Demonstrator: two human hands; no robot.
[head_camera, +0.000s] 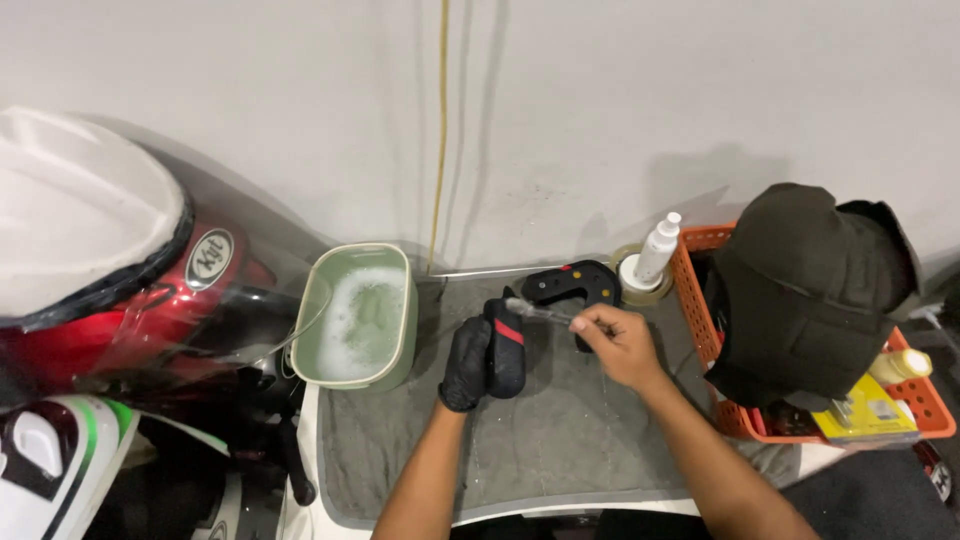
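Along the left edge, a glossy red and white motorcycle helmet with a clear visor, the bulkiest thing in view, parked against the pale wall. At far right, an orange perforated plastic basket stuffed with a black padded helmet liner, a yellow packet and a cream bottle beside it. Across the middle, a grey towel spread flat as a work surface. At the towel's left corner, a pale green rectangular plastic tub full of soapy, foaming water. Near the towel's back edge, a black curved pad with red marks, lying apart and untouched, just beside a roll of clear tape with a white spray bottle standing in its core. Centre of the towel: left hand, in a black glove, clenched around a small black pad with a red stripe, held upright just above the cloth. Right hand, bare, pinching a slim brush with a clear handle, its bristle end laid against the top of the held pad. Judging by the suds and this contact, scrubbing of the striped pad under way, not finished; curved pad and basket liner seemingly still waiting.
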